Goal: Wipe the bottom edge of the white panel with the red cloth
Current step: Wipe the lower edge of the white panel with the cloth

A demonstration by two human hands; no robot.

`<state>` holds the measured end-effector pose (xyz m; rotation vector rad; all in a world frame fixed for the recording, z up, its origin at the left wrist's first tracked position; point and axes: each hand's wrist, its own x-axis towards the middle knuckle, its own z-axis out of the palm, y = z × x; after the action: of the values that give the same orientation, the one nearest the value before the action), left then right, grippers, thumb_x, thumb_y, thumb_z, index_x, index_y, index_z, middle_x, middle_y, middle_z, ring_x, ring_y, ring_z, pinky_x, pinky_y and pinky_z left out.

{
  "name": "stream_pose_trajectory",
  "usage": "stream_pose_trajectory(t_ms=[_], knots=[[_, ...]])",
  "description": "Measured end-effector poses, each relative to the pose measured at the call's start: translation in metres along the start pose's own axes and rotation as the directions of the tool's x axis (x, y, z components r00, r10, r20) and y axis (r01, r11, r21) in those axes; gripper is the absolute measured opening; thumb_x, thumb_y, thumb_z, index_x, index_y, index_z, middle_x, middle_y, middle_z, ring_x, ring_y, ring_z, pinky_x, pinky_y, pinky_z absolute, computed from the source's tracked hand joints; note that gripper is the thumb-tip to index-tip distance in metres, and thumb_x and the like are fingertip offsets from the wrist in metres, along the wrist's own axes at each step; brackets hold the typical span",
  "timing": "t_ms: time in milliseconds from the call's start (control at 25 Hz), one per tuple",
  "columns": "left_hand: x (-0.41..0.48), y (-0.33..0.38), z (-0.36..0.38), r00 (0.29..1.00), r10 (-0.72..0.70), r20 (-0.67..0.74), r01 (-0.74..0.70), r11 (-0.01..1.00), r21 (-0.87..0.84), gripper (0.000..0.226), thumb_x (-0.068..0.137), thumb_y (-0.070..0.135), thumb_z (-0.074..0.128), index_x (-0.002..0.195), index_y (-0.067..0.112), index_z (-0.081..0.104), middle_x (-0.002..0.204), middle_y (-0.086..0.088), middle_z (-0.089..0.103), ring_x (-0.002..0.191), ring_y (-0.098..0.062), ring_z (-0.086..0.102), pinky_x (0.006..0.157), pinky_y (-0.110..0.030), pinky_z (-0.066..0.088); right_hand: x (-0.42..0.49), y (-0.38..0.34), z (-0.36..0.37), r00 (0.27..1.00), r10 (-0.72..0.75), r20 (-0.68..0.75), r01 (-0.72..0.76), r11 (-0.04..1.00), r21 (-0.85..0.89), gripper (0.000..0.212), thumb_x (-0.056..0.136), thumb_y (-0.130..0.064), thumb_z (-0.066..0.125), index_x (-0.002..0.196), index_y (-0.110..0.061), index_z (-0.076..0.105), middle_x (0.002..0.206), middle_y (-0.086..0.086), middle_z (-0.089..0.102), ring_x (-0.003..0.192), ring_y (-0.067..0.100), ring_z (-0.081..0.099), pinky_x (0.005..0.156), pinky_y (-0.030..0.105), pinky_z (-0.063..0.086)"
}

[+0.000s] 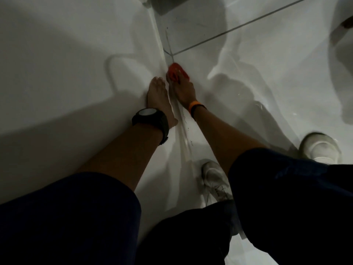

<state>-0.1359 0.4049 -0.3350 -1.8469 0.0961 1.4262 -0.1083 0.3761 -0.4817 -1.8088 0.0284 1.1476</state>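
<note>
The white panel [66, 64] fills the left half of the view, and its bottom edge [164, 54] runs diagonally down to the floor line. My right hand [182, 88], with an orange band at the wrist, grips the red cloth [176, 72] and presses it against that bottom edge. My left hand [158, 96], with a black watch at the wrist, lies flat on the panel just left of the edge, fingers together, holding nothing. Most of the cloth is hidden under my right fingers.
Glossy white floor tiles [257, 54] with a dark grout line [229, 32] lie to the right. My white shoes [214, 176] [321, 148] stand on the floor near the edge. A white rounded fixture [342, 35] sits at the far right.
</note>
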Motion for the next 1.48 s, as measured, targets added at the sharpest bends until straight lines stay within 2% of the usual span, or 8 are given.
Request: stream_pose_trajectory(t_ms=[240,360,440,560,760,880,1200,1480], knots=[[-0.011,0.006,0.015,0.998,0.055,-0.035,-0.051,0.993,0.104,0.099,0.101,0.071,0.018,0.162,-0.004,-0.004,0.169,-0.024,-0.008,0.159,-0.037,-0.005,0.13,-0.048,-0.006,-0.126,0.074,0.001,0.972,0.216,0.093,-0.203,0.97,-0.132,0.03,0.103,-0.026,0.046,0.122,-0.011,0.062,0.099,0.011,0.072,0.096,0.035,0.069,0.09,0.042,0.055],[-0.012,0.007,0.017,0.998,0.054,-0.013,-0.053,0.996,0.076,0.1,0.1,0.073,0.019,0.162,-0.003,-0.005,0.169,-0.022,-0.009,0.16,-0.036,-0.006,0.13,-0.048,-0.007,-0.084,0.052,0.004,0.995,0.063,0.079,-0.06,0.997,-0.048,0.009,0.101,-0.034,0.048,0.1,-0.036,0.057,0.097,0.002,0.061,0.089,0.022,0.058,0.091,0.037,0.05],[-0.011,0.01,0.015,0.998,0.063,0.009,-0.063,0.995,0.082,0.101,0.1,0.073,0.02,0.161,-0.002,-0.005,0.169,-0.022,-0.009,0.16,-0.035,-0.007,0.129,-0.047,-0.007,-0.047,0.047,0.01,0.996,0.055,0.068,-0.054,0.998,-0.022,0.022,0.1,-0.06,0.041,0.112,-0.047,0.054,0.117,0.01,0.062,0.104,0.029,0.062,0.108,0.048,0.05],[-0.015,0.015,0.012,0.995,0.098,0.027,-0.1,0.99,0.095,0.099,0.1,0.072,0.018,0.162,-0.002,-0.005,0.17,-0.021,-0.008,0.16,-0.035,-0.006,0.13,-0.047,-0.007,-0.086,0.069,0.017,0.994,0.107,0.032,-0.105,0.992,-0.072,0.05,0.104,-0.051,0.038,0.149,-0.03,0.043,0.138,0.021,0.062,0.119,0.04,0.065,0.109,0.05,0.051],[-0.024,0.02,0.013,0.988,0.154,0.03,-0.156,0.98,0.12,0.099,0.101,0.073,0.016,0.162,-0.003,-0.005,0.17,-0.021,-0.007,0.16,-0.036,-0.005,0.13,-0.049,-0.006,-0.194,0.122,0.019,0.922,0.371,0.111,-0.346,0.918,-0.196,0.045,0.106,-0.029,0.048,0.147,-0.009,0.047,0.128,0.025,0.065,0.118,0.042,0.063,0.102,0.043,0.049],[-0.022,0.017,0.011,0.989,0.138,0.047,-0.142,0.984,0.107,0.101,0.1,0.074,0.019,0.161,-0.002,-0.005,0.17,-0.02,-0.008,0.16,-0.035,-0.005,0.13,-0.048,-0.005,-0.153,0.095,0.017,0.96,0.268,0.083,-0.261,0.961,-0.09,0.031,0.106,-0.026,0.048,0.129,-0.008,0.057,0.111,0.015,0.067,0.102,0.034,0.067,0.095,0.041,0.053],[-0.003,0.01,0.008,0.998,0.059,0.02,-0.061,0.995,0.077,0.104,0.098,0.076,0.022,0.162,-0.002,-0.005,0.17,-0.021,-0.009,0.16,-0.033,-0.006,0.129,-0.045,-0.006,0.019,0.008,-0.006,1.0,-0.018,0.016,0.021,0.987,-0.16,0.053,0.106,-0.027,0.047,0.156,-0.01,0.037,0.154,0.019,0.05,0.142,0.036,0.049,0.122,0.044,0.036],[-0.037,0.023,0.019,0.992,0.122,-0.033,-0.123,0.992,-0.012,0.105,0.097,0.077,0.023,0.162,-0.002,-0.002,0.17,-0.021,-0.008,0.16,-0.034,-0.007,0.129,-0.046,-0.004,-0.115,0.124,0.025,0.987,0.135,0.085,-0.127,0.988,-0.09,0.056,0.107,-0.032,0.044,0.159,-0.016,0.03,0.141,0.03,0.057,0.121,0.047,0.062,0.107,0.054,0.05]])
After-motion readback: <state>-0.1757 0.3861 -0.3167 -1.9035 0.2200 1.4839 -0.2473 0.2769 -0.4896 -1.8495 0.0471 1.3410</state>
